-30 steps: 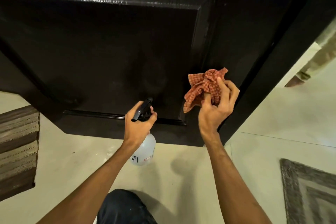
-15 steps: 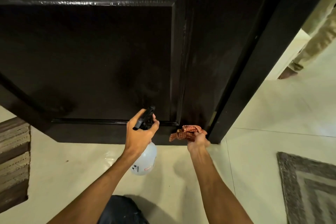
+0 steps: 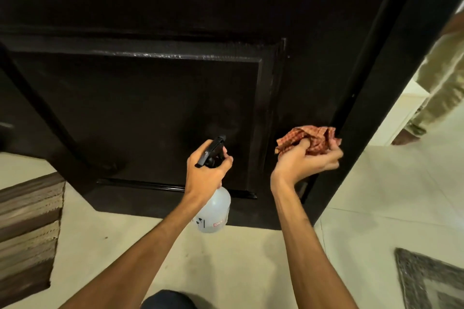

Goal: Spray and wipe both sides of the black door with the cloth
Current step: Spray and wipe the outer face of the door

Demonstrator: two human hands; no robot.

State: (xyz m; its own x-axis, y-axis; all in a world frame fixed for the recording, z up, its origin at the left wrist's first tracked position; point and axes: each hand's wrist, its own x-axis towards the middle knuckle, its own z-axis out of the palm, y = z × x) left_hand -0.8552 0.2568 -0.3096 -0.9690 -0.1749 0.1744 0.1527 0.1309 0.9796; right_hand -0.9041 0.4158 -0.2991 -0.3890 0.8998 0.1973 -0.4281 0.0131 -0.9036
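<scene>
The black door (image 3: 140,113) fills the upper view, with a recessed panel and a glossy moulding. My left hand (image 3: 207,170) grips the black trigger head of a translucent white spray bottle (image 3: 213,213), held in front of the panel's lower right corner. My right hand (image 3: 305,160) holds a bunched red checked cloth (image 3: 311,139) against the door's right stile, close to its edge and some way above the floor.
A striped brown mat (image 3: 27,228) lies on the pale tiled floor at the left. A grey patterned rug (image 3: 431,281) lies at the lower right. Another person's trouser leg and foot (image 3: 434,98) stand beyond the door's edge on the right.
My right hand with the cloth went down the right stile to the door's bottom, then came back up. The left hand keeps the bottle in about the same place.
</scene>
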